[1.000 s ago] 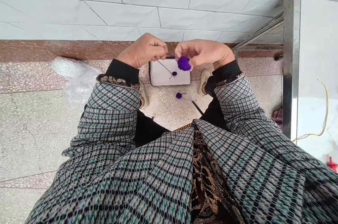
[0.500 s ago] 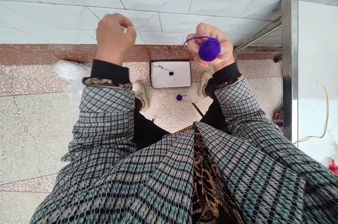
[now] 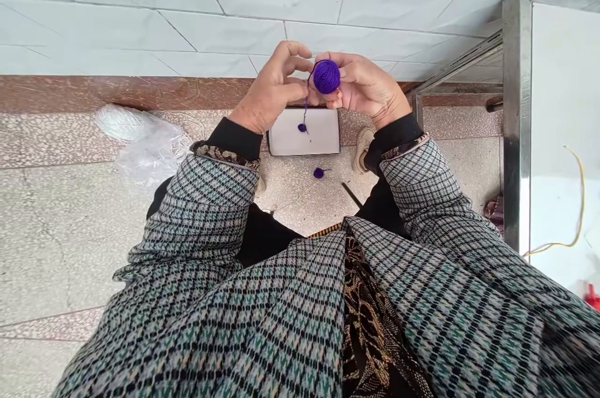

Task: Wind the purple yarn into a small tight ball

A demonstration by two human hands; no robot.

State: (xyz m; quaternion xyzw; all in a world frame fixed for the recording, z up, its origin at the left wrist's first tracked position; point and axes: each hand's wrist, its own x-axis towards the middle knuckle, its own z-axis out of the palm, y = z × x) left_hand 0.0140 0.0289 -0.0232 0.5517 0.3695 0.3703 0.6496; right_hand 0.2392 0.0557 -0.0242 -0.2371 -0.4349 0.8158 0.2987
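Observation:
My right hand (image 3: 368, 87) holds a small purple yarn ball (image 3: 326, 76) between thumb and fingers, up in front of the tiled wall. Close beside it, my left hand (image 3: 272, 89) pinches the loose purple strand (image 3: 307, 95) that runs down from the ball. Below the hands a white box (image 3: 323, 135) stands on the floor between my shoes, with a small purple yarn bit (image 3: 302, 128) over it. Another purple yarn bit (image 3: 319, 172) lies on the floor in front of the box.
A crumpled clear plastic bag (image 3: 140, 139) lies on the floor at the left. A metal table leg (image 3: 515, 117) and white panel stand at the right, with a yellow cord (image 3: 574, 198) hanging. A thin dark stick (image 3: 350, 194) lies near my right shoe (image 3: 362, 145).
My left hand, drawn far out to the left half a second ago, has come back beside the ball. My right hand has turned the ball and moved it slightly left.

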